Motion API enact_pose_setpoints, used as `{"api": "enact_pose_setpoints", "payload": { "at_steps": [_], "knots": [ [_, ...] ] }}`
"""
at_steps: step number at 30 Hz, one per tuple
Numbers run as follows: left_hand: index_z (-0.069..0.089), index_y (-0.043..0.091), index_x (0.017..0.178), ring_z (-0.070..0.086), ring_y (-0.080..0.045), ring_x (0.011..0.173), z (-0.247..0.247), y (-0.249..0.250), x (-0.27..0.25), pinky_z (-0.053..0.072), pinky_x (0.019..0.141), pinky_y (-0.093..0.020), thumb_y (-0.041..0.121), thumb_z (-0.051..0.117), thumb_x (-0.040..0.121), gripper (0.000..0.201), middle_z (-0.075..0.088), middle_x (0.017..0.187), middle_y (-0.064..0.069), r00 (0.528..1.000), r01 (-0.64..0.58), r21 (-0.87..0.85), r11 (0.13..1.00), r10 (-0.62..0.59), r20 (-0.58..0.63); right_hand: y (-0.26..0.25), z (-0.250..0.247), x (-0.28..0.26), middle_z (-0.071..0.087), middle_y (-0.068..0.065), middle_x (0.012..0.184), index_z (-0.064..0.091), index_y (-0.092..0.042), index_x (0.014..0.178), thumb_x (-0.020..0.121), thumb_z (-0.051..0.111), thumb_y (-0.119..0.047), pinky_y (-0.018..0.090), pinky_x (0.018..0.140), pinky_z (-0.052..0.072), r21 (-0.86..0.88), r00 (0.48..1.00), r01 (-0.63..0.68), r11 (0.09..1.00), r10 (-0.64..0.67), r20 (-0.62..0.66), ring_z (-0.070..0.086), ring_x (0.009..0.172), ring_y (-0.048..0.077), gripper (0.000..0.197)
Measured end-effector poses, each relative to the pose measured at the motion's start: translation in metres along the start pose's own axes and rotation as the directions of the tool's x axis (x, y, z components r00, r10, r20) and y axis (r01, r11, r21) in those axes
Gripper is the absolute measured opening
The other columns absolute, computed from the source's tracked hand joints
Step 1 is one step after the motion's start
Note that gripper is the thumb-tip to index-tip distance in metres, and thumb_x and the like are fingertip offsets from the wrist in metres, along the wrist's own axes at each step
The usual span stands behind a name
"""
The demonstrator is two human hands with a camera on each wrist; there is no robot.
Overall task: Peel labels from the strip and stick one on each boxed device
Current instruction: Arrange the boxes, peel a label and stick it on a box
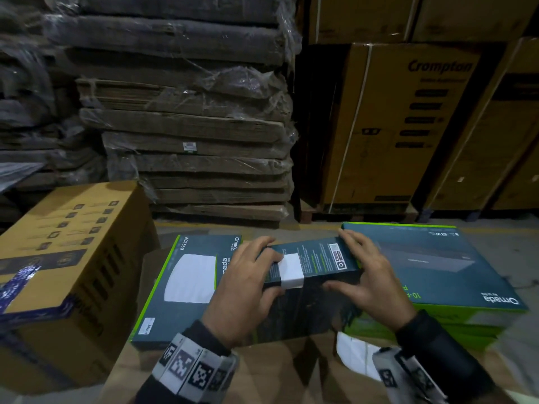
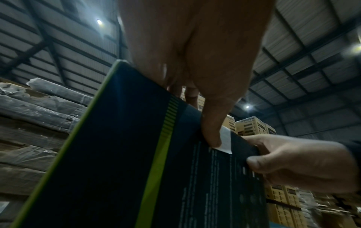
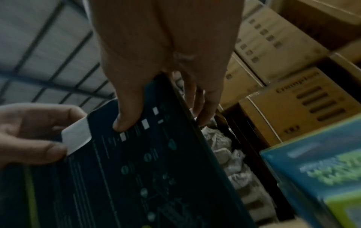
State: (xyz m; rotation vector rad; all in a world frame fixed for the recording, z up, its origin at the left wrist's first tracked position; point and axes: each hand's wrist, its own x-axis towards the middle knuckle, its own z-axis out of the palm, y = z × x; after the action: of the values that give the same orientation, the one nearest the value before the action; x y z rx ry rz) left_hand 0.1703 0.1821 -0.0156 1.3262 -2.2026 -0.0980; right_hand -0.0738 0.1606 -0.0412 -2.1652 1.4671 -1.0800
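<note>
— Where's the box?

— Up on edge between my 2 hands, long axis running left to right. My left hand (image 1: pixel 248 287) grips its left end, thumb pressing the white label (image 1: pixel 290 270) folded over the top edge of the boxed device (image 1: pixel 315 262).

— And the right?

— My right hand (image 1: pixel 370 275) clamps the other end; the left sits nearer the label.

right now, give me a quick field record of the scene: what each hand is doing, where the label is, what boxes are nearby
left hand: grips held box, thumb pressing white label
right hand: grips the box's other end
label: wrapped over the box's upper edge
box to the left: lies flat, small white label near its front corner
box to the right: large, lies flat
</note>
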Motion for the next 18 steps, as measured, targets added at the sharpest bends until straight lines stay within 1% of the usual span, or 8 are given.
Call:
{"api": "enact_pose_setpoints", "payload": {
  "at_steps": [1,3,6,9,11,13,15,18],
  "knots": [
    [0.055,0.020,0.109,0.037,-0.011,0.121,-0.001,-0.001,0.000,0.024,0.101,-0.016,0.024,0.079,0.070,0.046,0.047,0.133,0.004,1.000,0.002,-0.011,1.000,-0.002,-0.003,0.004,0.001,0.000,0.043,-0.007,0.139,0.037,-0.022,0.143,0.057,0.083,-0.041,0.017,0.109,0.028,0.095,0.999,-0.040,0.995,0.039,0.015,0.041,0.129,0.009,0.099],
    [0.053,0.020,0.109,0.038,-0.010,0.118,-0.004,0.000,-0.001,0.024,0.098,-0.014,0.025,0.079,0.069,0.047,0.051,0.128,0.004,1.000,-0.003,-0.034,0.999,0.003,-0.008,0.008,0.004,-0.001,0.049,-0.009,0.138,0.034,-0.029,0.144,0.051,0.090,-0.037,0.032,0.110,0.037,0.245,0.993,-0.114,0.963,0.108,0.041,0.047,0.127,0.009,0.109],
    [0.050,0.022,0.114,0.040,-0.009,0.111,-0.011,0.005,0.001,0.031,0.093,-0.016,0.032,0.078,0.071,0.052,0.052,0.118,0.008,1.000,-0.009,-0.005,1.000,0.009,-0.004,0.008,0.004,-0.003,0.056,-0.012,0.130,0.042,-0.033,0.137,0.042,0.088,-0.047,0.044,0.102,0.046,0.344,0.990,-0.141,0.928,0.141,0.025,0.052,0.121,0.005,0.107],
    [0.045,0.028,0.126,0.038,-0.005,0.119,-0.020,0.010,0.001,0.032,0.105,-0.026,0.042,0.073,0.074,0.061,0.049,0.125,0.013,0.998,0.028,0.020,0.999,-0.029,0.047,-0.004,0.006,-0.009,0.058,-0.013,0.120,0.050,-0.041,0.125,0.037,0.087,-0.059,0.047,0.094,0.051,0.454,0.987,-0.152,0.878,0.157,0.027,0.054,0.118,0.010,0.097],
    [0.038,0.030,0.135,0.033,-0.006,0.129,-0.025,0.011,0.000,0.015,0.116,-0.031,0.047,0.070,0.075,0.070,0.042,0.136,0.014,0.995,0.033,0.059,0.998,-0.039,0.096,-0.015,0.008,-0.011,0.059,-0.013,0.118,0.051,-0.045,0.120,0.039,0.085,-0.063,0.048,0.091,0.052,0.484,0.990,-0.131,0.865,0.136,0.024,0.055,0.117,0.013,0.090],
    [0.028,0.029,0.143,0.023,-0.005,0.136,-0.029,0.011,-0.001,0.001,0.119,-0.033,0.047,0.069,0.077,0.079,0.032,0.145,0.014,0.986,0.016,0.100,0.995,-0.032,0.162,-0.029,0.010,-0.009,0.059,-0.010,0.119,0.052,-0.042,0.120,0.040,0.086,-0.061,0.048,0.092,0.051,0.478,0.995,-0.095,0.873,0.093,0.028,0.056,0.115,0.017,0.089],
    [0.022,0.026,0.146,0.021,-0.005,0.137,-0.030,0.010,0.001,0.006,0.120,-0.034,0.044,0.070,0.077,0.087,0.029,0.148,0.011,0.980,-0.034,0.085,0.996,0.017,0.198,-0.043,0.012,-0.004,0.059,-0.010,0.121,0.052,-0.038,0.122,0.042,0.085,-0.055,0.045,0.093,0.050,0.416,0.999,-0.044,0.908,0.032,0.035,0.056,0.115,0.014,0.088],
    [0.024,0.021,0.146,0.033,-0.009,0.128,-0.034,0.004,0.003,0.030,0.111,-0.030,0.041,0.075,0.073,0.091,0.036,0.139,0.006,0.982,-0.056,0.019,0.998,0.051,0.180,-0.064,0.015,0.004,0.055,-0.019,0.122,0.045,-0.043,0.123,0.049,0.078,-0.052,0.038,0.093,0.050,0.308,0.997,0.041,0.950,-0.057,0.046,0.052,0.114,0.004,0.081]
  ]
}}
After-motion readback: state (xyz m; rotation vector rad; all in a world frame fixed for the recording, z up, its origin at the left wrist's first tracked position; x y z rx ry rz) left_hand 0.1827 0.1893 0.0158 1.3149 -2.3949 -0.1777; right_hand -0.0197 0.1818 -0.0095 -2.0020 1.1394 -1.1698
